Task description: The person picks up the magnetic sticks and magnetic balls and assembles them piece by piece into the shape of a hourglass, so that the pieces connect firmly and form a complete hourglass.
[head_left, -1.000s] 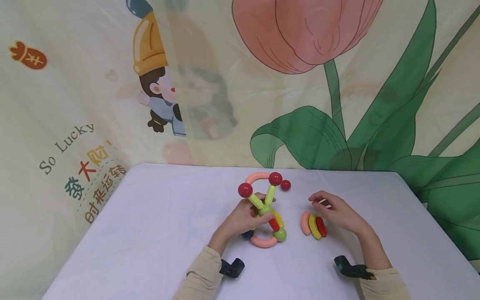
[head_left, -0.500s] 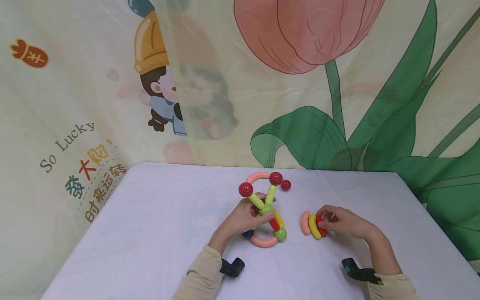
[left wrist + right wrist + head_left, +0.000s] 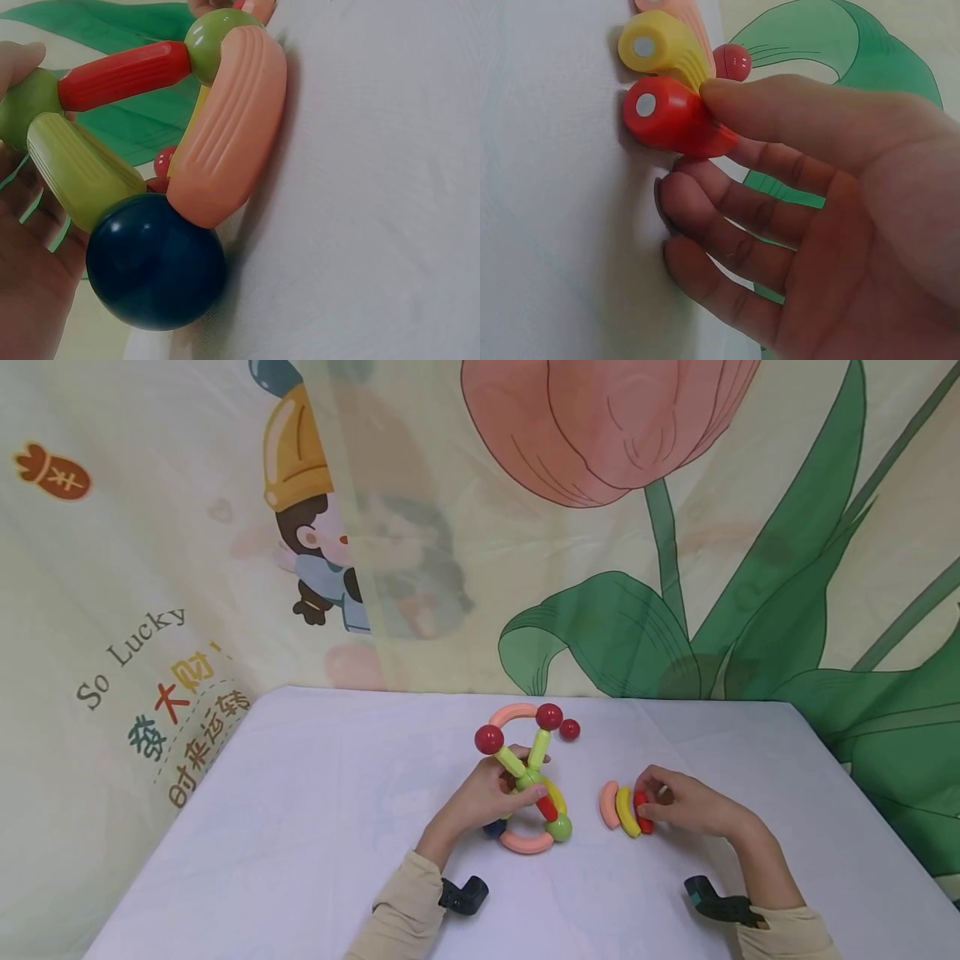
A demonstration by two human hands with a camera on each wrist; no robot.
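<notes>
My left hand (image 3: 480, 795) grips a toy build of magnetic balls and rods (image 3: 527, 843) around its green middle ball, keeping it upright. In the left wrist view, a dark blue ball (image 3: 156, 262), a red rod (image 3: 126, 75) and a curved pink rod (image 3: 232, 127) form part of its lower loop. Two red balls joined by a pink arc top it. Further right, my right hand (image 3: 693, 803) pinches a red magnetic rod (image 3: 671, 120) between thumb and fingers, low at the tabletop. Beside that rod lie a curved yellow rod (image 3: 627, 812) and a curved pink rod (image 3: 609, 805).
A loose red ball (image 3: 570, 730) sits behind the build, near the back of the white-covered table (image 3: 300, 827). A printed curtain (image 3: 420, 527) hangs behind the table. Black wrist cameras (image 3: 465, 896) project from both sleeves.
My right hand has come down from above the loose rods and now pinches the red one, which stands slightly apart from the yellow rod. The left hand and the build stay put.
</notes>
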